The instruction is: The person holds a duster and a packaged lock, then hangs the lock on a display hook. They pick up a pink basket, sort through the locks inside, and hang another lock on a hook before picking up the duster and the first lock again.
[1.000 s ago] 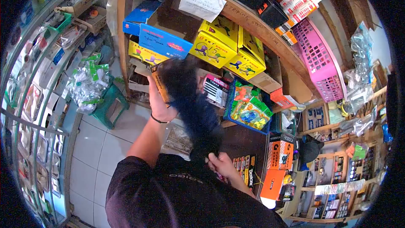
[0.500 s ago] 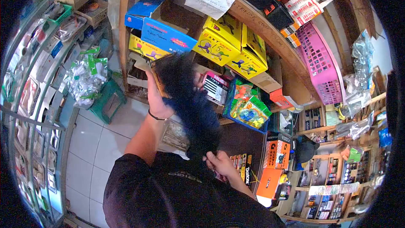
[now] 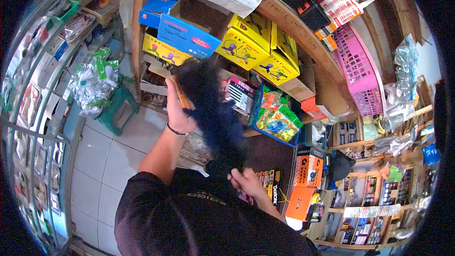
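A fluffy black and dark blue feather duster (image 3: 215, 114) spans the middle of the view, its upper part blurred. My right hand (image 3: 245, 181) is closed around its lower end, close to my black shirt. My left hand (image 3: 179, 114), with a dark band on the wrist, is raised to the duster's left. It holds a flat thing with a brownish-orange edge (image 3: 180, 92), whose face is mostly covered by the feathers, so its kind is hidden. Beyond the duster stand a blue box (image 3: 187, 35), yellow boxes (image 3: 237, 50) and a pink and black box (image 3: 240, 96).
A blue basket (image 3: 258, 125) of colourful packets sits at the shelf's front. Orange boxes (image 3: 299, 202) stand lower right. A pink basket (image 3: 362, 76) is above. On the tiled floor (image 3: 95, 161), a green stool (image 3: 121, 111) bears bagged goods, beside a glass-fronted case (image 3: 35, 137).
The view has shifted slightly. Both hands keep nearly the same places, and the duster stays against the thing in my left hand, its feathers blurred in both frames.
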A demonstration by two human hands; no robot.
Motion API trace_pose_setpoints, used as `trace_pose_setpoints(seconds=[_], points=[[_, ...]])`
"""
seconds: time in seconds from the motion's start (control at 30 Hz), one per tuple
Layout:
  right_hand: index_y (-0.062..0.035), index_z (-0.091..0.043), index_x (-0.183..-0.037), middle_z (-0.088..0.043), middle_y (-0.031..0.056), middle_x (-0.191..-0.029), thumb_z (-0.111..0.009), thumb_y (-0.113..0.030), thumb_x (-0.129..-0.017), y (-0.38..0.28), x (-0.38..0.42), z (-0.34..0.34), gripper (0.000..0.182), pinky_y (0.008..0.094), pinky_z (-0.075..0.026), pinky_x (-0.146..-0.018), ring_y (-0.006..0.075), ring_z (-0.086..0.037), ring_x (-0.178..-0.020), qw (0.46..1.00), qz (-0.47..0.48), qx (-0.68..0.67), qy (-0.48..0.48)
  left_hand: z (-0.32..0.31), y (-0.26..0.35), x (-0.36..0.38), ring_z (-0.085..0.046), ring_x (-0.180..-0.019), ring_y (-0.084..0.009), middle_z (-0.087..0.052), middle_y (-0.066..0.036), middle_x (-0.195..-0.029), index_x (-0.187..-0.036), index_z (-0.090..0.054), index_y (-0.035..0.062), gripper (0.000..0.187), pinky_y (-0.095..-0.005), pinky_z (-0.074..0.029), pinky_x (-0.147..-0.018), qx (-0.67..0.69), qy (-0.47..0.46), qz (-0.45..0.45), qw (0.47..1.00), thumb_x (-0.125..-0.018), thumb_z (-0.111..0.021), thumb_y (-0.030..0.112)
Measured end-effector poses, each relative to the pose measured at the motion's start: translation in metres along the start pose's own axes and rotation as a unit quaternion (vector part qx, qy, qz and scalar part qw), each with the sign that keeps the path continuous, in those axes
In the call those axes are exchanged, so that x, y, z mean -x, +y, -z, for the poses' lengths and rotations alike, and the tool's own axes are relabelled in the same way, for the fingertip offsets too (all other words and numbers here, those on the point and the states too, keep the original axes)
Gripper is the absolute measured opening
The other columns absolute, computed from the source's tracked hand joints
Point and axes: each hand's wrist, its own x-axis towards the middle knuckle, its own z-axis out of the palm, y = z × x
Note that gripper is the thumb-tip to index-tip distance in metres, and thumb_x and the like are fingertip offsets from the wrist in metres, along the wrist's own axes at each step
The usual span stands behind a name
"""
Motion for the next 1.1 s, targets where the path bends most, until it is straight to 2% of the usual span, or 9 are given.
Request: trace_pose_setpoints(seconds=[0.07,0.2,0.4,0.47,0.67,0.73,0.8,1.0,1.1], points=[[-0.0039,-0.054,-0.075,-0.045,-0.0012,-0.052,-0.044,-0.032,-0.087,0.002,0.001,0.001,0.032,0.0228,-0.034,-0.044,0.0079,-0.041,-0.047,0.994,0.045,0.081,-0.057,0.007,0.007,-0.011,-0.042,-0.110,-0.0348,-0.039,-0.019,-0.124,-0.130,-0.026,0.0115,0.064,-0.0515,-0.035,-0.089,-0.027,-0.242,0.123,0.962,-0.084,-0.023,0.056],[-0.0055,-0.054,-0.074,-0.046,-0.0020,-0.053,-0.046,-0.034,-0.087,0.011,-0.005,0.004,0.032,0.0226,-0.034,-0.042,0.0070,-0.041,-0.046,0.999,0.028,-0.020,0.006,-0.021,0.000,0.005,-0.046,-0.105,-0.0340,-0.043,-0.017,-0.120,-0.128,-0.028,0.0092,0.063,-0.0509,-0.038,-0.087,-0.045,0.009,-0.056,0.997,-0.084,-0.025,0.054],[-0.0015,-0.053,-0.075,-0.044,-0.0009,-0.051,-0.041,-0.034,-0.089,0.005,-0.004,0.008,0.037,0.0217,-0.032,-0.042,0.0066,-0.038,-0.044,0.995,0.055,0.070,-0.047,0.008,0.006,0.006,-0.048,-0.099,-0.0388,-0.045,-0.024,-0.114,-0.132,-0.019,0.0121,0.068,-0.0557,-0.038,-0.083,-0.058,-0.161,0.057,0.984,-0.082,-0.028,0.058],[0.0001,-0.053,-0.077,-0.044,-0.0008,-0.051,-0.042,-0.033,-0.089,0.007,-0.008,0.008,0.037,0.0217,-0.033,-0.043,0.0071,-0.038,-0.044,0.999,0.012,-0.029,-0.039,-0.021,0.000,0.007,-0.048,-0.099,-0.0382,-0.045,-0.024,-0.114,-0.132,-0.019,0.0120,0.075,-0.0541,-0.038,-0.083,0.034,0.031,-0.045,0.998,-0.078,-0.029,0.063],[-0.0033,-0.056,-0.075,-0.045,-0.0021,-0.051,-0.044,-0.034,-0.087,0.006,-0.011,0.009,0.035,0.0225,-0.033,-0.041,0.0070,-0.039,-0.043,0.994,0.067,0.056,-0.059,0.005,0.011,0.013,-0.045,-0.104,-0.0401,-0.038,-0.026,-0.121,-0.132,-0.018,0.0105,0.075,-0.0525,-0.034,-0.089,-0.091,-0.181,0.036,0.979,-0.079,-0.024,0.063],[-0.0028,-0.057,-0.075,-0.045,-0.0020,-0.051,-0.045,-0.034,-0.087,0.005,-0.015,0.008,0.035,0.0223,-0.033,-0.041,0.0070,-0.039,-0.043,0.998,0.012,-0.012,-0.059,-0.021,0.006,0.015,-0.046,-0.103,-0.0399,-0.039,-0.025,-0.120,-0.132,-0.018,0.0097,0.081,-0.0505,-0.035,-0.090,-0.003,0.001,-0.068,0.998,-0.076,-0.027,0.067],[-0.0024,-0.056,-0.076,-0.044,-0.0021,-0.051,-0.044,-0.033,-0.087,0.002,-0.017,0.010,0.035,0.0224,-0.033,-0.040,0.0070,-0.039,-0.043,0.993,0.043,0.062,-0.095,0.017,0.015,0.007,-0.047,-0.101,-0.0388,-0.043,-0.021,-0.118,-0.132,-0.017,0.0103,0.076,-0.0488,-0.037,-0.088,-0.193,-0.294,-0.063,0.934,-0.078,-0.032,0.062],[-0.0025,-0.054,-0.078,-0.041,-0.0026,-0.050,-0.042,-0.032,-0.088,0.000,-0.024,0.006,0.034,0.0226,-0.030,-0.039,0.0066,-0.036,-0.042,0.996,0.035,-0.039,-0.072,-0.030,0.015,0.019,-0.047,-0.102,-0.0368,-0.042,-0.023,-0.118,-0.133,-0.018,0.0188,0.075,-0.0493,-0.037,-0.087,-0.036,-0.007,-0.080,0.996,-0.076,-0.029,0.066],[-0.0029,-0.054,-0.078,-0.041,-0.0024,-0.050,-0.043,-0.033,-0.088,-0.002,-0.023,0.010,0.034,0.0223,-0.030,-0.040,0.0065,-0.036,-0.043,0.986,0.054,0.089,-0.132,0.004,0.023,0.021,-0.045,-0.105,-0.0366,-0.041,-0.022,-0.120,-0.133,-0.019,0.0168,0.076,-0.0498,-0.036,-0.088,-0.161,-0.180,-0.031,0.970,-0.076,-0.029,0.067]])
